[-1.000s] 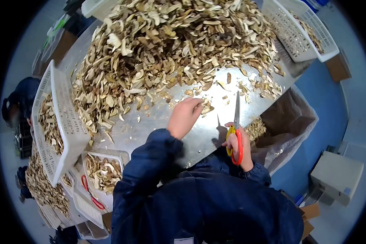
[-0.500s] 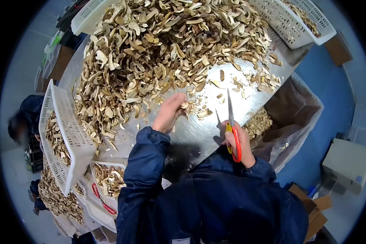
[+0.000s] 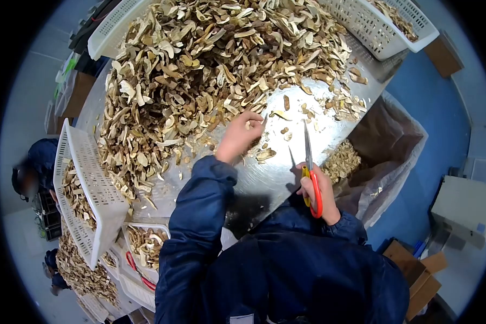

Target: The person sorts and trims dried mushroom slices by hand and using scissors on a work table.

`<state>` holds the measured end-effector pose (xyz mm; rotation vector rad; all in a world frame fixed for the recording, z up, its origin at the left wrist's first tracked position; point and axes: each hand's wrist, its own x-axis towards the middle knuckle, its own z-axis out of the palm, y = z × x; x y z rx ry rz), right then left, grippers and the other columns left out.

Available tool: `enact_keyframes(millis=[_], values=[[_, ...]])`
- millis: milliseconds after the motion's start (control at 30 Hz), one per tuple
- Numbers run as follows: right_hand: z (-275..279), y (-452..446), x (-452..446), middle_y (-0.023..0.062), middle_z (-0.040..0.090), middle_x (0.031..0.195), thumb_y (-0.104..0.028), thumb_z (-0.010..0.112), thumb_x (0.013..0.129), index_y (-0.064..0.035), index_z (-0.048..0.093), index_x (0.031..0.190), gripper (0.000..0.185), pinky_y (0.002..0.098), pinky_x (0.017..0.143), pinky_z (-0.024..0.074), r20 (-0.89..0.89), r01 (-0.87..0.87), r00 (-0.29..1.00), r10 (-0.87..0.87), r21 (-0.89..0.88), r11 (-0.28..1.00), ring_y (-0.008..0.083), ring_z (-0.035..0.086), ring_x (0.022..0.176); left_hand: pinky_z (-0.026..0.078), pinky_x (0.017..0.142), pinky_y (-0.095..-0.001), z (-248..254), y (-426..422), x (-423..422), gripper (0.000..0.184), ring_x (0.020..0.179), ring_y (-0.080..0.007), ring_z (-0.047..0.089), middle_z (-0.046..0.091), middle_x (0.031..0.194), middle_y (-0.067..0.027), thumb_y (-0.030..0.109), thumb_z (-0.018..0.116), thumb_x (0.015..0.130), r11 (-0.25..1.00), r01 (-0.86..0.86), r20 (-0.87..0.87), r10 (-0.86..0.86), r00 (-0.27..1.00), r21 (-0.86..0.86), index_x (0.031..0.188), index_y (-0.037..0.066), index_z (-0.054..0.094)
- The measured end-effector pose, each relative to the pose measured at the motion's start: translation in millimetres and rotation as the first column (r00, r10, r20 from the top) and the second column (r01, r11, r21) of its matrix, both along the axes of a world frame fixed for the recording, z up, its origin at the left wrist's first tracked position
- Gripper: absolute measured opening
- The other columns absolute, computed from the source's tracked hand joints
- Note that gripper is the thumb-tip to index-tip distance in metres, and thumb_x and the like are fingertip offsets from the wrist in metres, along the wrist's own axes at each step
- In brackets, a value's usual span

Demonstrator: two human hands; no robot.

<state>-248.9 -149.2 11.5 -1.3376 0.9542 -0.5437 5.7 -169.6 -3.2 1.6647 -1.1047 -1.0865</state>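
My left hand (image 3: 240,135) is over the metal table at the near edge of a heap of dried mushroom slices (image 3: 200,81). Its thumb and forefinger curl together in a pinch; whatever may be between the fingertips is too small to make out. My right hand (image 3: 319,193) grips scissors (image 3: 308,146) by their red and yellow handles, blades pointing away from me over the table. Between the hands, a loose mushroom slice (image 3: 265,155) lies on the metal. Other slices and crumbs are scattered just beyond the blades.
White perforated baskets stand around the heap, one basket (image 3: 94,189) at left. A lined bin (image 3: 386,189) with mushroom bits sits right, below the table edge. Red-handled scissors (image 3: 140,272) lie by a tray of slices. Another person (image 3: 40,162) is at far left.
My left hand has moved forward and right, toward the heap's edge; the pale piece seen at its fingertips earlier no longer shows. My right hand with the scissors has stayed nearly still.
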Motion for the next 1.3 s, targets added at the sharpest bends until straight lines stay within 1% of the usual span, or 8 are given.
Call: enact_keyframes(millis=[33,167,267,500,700,800,900,1300], values=[[-2,0,0,0.0005,0.052,0.061,-0.025,0.057,0.091,-0.0012,0.055,0.113,0.032,0.0235,0.051,0.0434,0.005,0.008,1.0,-0.008,0.001,1.0,0.0082,0.053,0.053,0.038,0.052,-0.0236,14,6,8,0.026,0.064,-0.01,0.045,0.052,0.078,0.0015,0.012,0.053,0.09,0.98,0.013,-0.477,0.086,0.875,0.201,0.113,0.0,0.055],[-5,0,6,-0.0007,0.05,0.061,-0.029,0.055,0.091,-0.0021,0.055,0.115,0.036,0.0232,0.054,0.0471,-0.009,-0.026,1.0,0.026,-0.014,1.0,0.007,0.051,0.051,0.034,0.05,-0.0196,14,28,13,0.026,0.073,-0.0097,0.043,0.049,0.089,-0.0034,0.01,0.048,0.093,0.998,0.02,-0.95,0.045,0.309,0.053,0.116,-0.003,0.052],[-1,0,7,-0.0009,0.051,0.061,-0.029,0.057,0.091,-0.0018,0.056,0.114,0.036,0.0225,0.053,0.0438,-0.002,-0.038,0.999,0.038,-0.011,0.999,0.0068,0.051,0.053,0.035,0.051,-0.0192,16,32,11,0.024,0.074,-0.01,0.044,0.05,0.088,-0.0034,0.01,0.047,0.094,0.992,0.047,-0.953,0.103,0.286,0.121,0.114,-0.003,0.052],[-1,-1,2,0.0005,0.05,0.06,-0.027,0.059,0.09,-0.0012,0.056,0.111,0.033,0.0236,0.052,0.0401,0.006,-0.023,1.0,0.023,0.01,1.0,0.0066,0.05,0.054,0.039,0.053,-0.0171,17,28,9,0.018,0.069,-0.0066,0.054,0.06,0.085,-0.0035,0.012,0.053,0.093,0.982,-0.097,-0.569,0.172,0.804,0.16,0.107,0.002,0.057],[11,-3,5,0.0121,0.055,0.062,-0.029,0.066,0.085,0.0008,0.052,0.113,0.043,0.0353,0.054,0.0436,-0.249,-0.19,0.959,0.134,-0.214,0.958,0.0294,0.056,0.055,0.04,0.057,-0.0189,45,30,-8,0.016,0.073,-0.0085,0.054,0.06,0.093,-0.0028,0.014,0.054,0.094,0.945,-0.245,-0.737,0.323,0.593,0.216,0.107,0.004,0.057],[16,2,8,0.0171,0.059,0.072,-0.03,0.068,0.083,-0.0001,0.049,0.117,0.049,0.0409,0.06,0.045,-0.324,-0.209,0.937,0.132,-0.218,0.953,0.0385,0.057,0.065,0.041,0.059,-0.0208,32,38,-3,0.015,0.077,-0.0092,0.055,0.06,0.094,-0.0021,0.014,0.054,0.094,0.973,-0.196,-0.863,0.202,0.463,0.123,0.106,0.005,0.057],[20,4,10,0.0182,0.059,0.082,-0.03,0.07,0.08,-0.0008,0.046,0.121,0.055,0.0419,0.067,0.0448,-0.296,-0.246,0.941,0.162,-0.274,0.93,0.0369,0.058,0.075,0.04,0.058,-0.0197,37,40,-12,0.014,0.079,-0.0083,0.054,0.059,0.093,-0.001,0.011,0.054,0.093,0.971,-0.231,-0.89,0.165,0.425,0.07,0.105,0.006,0.055],[31,4,18,0.0168,0.056,0.078,-0.027,0.071,0.079,-0.0027,0.043,0.123,0.058,0.0414,0.068,0.0436,-0.287,-0.325,0.93,0.23,-0.348,0.879,0.0353,0.057,0.076,0.032,0.049,-0.0174,53,54,-43,0.008,0.065,-0.005,0.045,0.052,0.081,-0.001,0.003,0.054,0.09,0.978,-0.192,-0.733,0.188,0.654,0.08,0.097,0.007,0.05]])
